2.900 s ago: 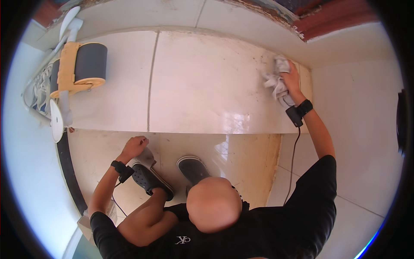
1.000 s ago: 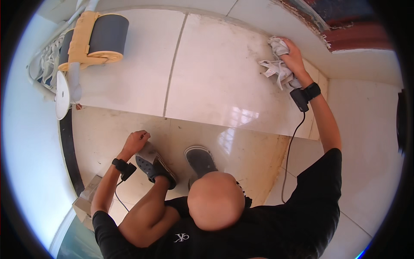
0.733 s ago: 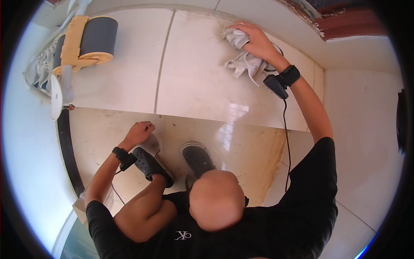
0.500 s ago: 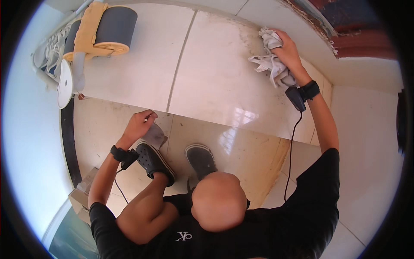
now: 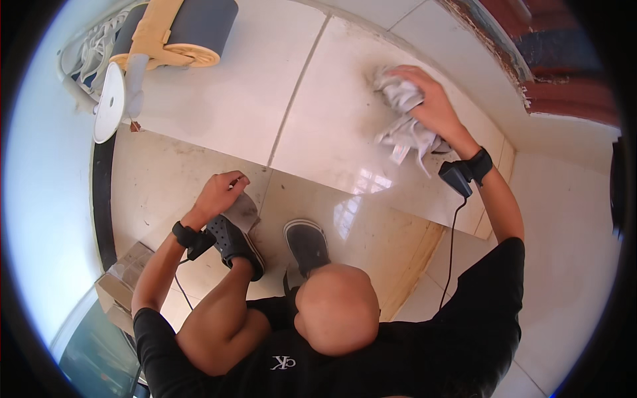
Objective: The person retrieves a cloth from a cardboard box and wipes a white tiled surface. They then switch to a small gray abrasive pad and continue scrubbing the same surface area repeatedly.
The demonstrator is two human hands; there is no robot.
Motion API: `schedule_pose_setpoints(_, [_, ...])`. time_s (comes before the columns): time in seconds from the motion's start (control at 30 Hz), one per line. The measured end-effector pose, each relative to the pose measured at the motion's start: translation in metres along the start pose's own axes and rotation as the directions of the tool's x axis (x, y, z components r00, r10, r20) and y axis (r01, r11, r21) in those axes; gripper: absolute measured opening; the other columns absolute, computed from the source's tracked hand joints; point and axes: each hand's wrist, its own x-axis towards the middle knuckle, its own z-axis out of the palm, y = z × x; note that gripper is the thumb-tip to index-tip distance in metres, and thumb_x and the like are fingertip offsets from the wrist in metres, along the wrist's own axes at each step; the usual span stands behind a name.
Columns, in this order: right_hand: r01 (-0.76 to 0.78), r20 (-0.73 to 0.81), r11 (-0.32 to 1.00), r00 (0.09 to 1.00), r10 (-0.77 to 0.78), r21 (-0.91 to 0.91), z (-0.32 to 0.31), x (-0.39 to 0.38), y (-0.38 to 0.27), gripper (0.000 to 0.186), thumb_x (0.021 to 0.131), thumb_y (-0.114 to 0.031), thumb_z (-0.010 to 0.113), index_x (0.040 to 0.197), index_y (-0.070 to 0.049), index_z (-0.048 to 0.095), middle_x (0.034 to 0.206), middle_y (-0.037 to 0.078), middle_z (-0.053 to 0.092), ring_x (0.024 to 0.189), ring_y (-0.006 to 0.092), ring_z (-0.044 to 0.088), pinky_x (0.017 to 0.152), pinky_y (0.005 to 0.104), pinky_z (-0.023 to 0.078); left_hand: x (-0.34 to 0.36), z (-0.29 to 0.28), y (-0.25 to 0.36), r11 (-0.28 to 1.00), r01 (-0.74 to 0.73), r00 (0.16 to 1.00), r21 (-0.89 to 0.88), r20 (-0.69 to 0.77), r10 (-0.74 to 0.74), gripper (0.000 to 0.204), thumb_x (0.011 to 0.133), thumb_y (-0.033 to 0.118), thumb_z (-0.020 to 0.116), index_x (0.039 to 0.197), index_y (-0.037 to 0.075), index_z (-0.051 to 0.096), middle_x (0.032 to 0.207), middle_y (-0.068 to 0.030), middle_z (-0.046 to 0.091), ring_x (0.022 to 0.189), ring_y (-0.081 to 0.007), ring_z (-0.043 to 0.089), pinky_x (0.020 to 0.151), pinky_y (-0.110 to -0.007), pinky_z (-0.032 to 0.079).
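Observation:
My right hand [image 5: 432, 109] is closed over a crumpled light-grey cloth [image 5: 413, 136], pressing it on the tiled ledge [image 5: 338, 99]. The cloth has a small white tag, and both it and the fingers are a little blurred. Dark smudges mark the tile beside the cloth. My left hand [image 5: 220, 194] hangs over the lower floor, just off the ledge's edge, its fingers curled. Beneath those fingers shows a flat greyish piece [image 5: 243, 211], whose kind I cannot make out. Each wrist wears a black strap with a small cabled box.
An ab roller-like device with dark wheels and a yellow frame [image 5: 151, 33] stands at the far left, near a white disc [image 5: 109, 103]. Cardboard boxes [image 5: 119, 292] sit at the lower left. My feet in dark clogs [image 5: 306, 245] rest on the lower floor. A wall borders the ledge's far right.
My right hand has moved the cloth slightly left and nearer to me across the ledge. The view has shifted a little. My left hand keeps nearly the same pose.

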Motion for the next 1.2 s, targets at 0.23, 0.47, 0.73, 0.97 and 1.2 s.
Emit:
schedule_pose_setpoints(0.23, [-0.018, -0.33, 0.971, 0.942, -0.064, -0.24, 0.018, 0.075, 0.009, 0.049, 0.07, -0.002, 0.061, 0.118, -0.003, 0.065, 0.113, 0.021, 0.065, 0.106, 0.0419, 0.06, 0.095, 0.0417, 0.048, -0.026, -0.027, -0.017, 1.0, 0.023, 1.0, -0.013, -0.02, -0.024, 0.024, 0.094, 0.024, 0.057, 0.098, 0.004, 0.069, 0.083, -0.0173, 0.069, 0.075, -0.0342, 0.066, 0.071, -0.038, 0.052])
schedule_pose_setpoints(0.47, [0.071, -0.018, 0.997, 0.997, -0.071, -0.032, 0.034, 0.059, -0.069, 0.049, 0.071, -0.003, 0.064, 0.12, -0.003, 0.064, 0.118, 0.019, 0.064, 0.109, 0.0373, 0.061, 0.099, 0.0378, 0.046, -0.053, -0.042, -0.025, 0.997, -0.016, 0.999, -0.07, -0.048, 0.013, 0.025, 0.095, 0.024, 0.056, 0.099, 0.003, 0.07, 0.086, -0.017, 0.07, 0.077, -0.033, 0.067, 0.073, -0.038, 0.052])
schedule_pose_setpoints(0.73, [0.01, -0.294, 0.963, 0.951, -0.092, -0.269, 0.063, 0.117, -0.049, 0.049, 0.071, -0.007, 0.063, 0.12, -0.005, 0.065, 0.115, 0.021, 0.065, 0.103, 0.0413, 0.061, 0.094, 0.0426, 0.049, -0.084, -0.048, -0.071, 0.998, 0.064, 0.997, -0.014, -0.045, -0.065, 0.026, 0.095, 0.025, 0.056, 0.098, 0.004, 0.07, 0.085, -0.0168, 0.07, 0.078, -0.0327, 0.068, 0.075, -0.039, 0.053])
schedule_pose_setpoints(0.97, [0.166, 0.058, 0.974, 0.986, -0.158, -0.154, 0.071, 0.059, -0.09, 0.059, 0.066, -0.001, 0.062, 0.125, -0.004, 0.063, 0.123, 0.02, 0.063, 0.113, 0.0398, 0.059, 0.102, 0.0397, 0.045, -0.1, -0.045, -0.073, 1.0, 0.02, 0.999, -0.019, -0.031, -0.02, 0.027, 0.095, 0.026, 0.056, 0.099, 0.003, 0.07, 0.084, -0.0177, 0.069, 0.077, -0.0351, 0.066, 0.072, -0.041, 0.052])
schedule_pose_setpoints(1.2, [0.28, -0.143, 0.934, 0.938, -0.315, -0.223, 0.065, 0.123, -0.078, 0.055, 0.067, 0.0, 0.06, 0.121, -0.001, 0.063, 0.119, 0.022, 0.064, 0.108, 0.0419, 0.06, 0.097, 0.0404, 0.049, -0.106, -0.041, -0.065, 1.0, 0.022, 0.999, 0.015, -0.03, -0.021, 0.027, 0.095, 0.026, 0.055, 0.099, 0.003, 0.069, 0.085, -0.018, 0.069, 0.078, -0.0355, 0.066, 0.073, -0.041, 0.051])
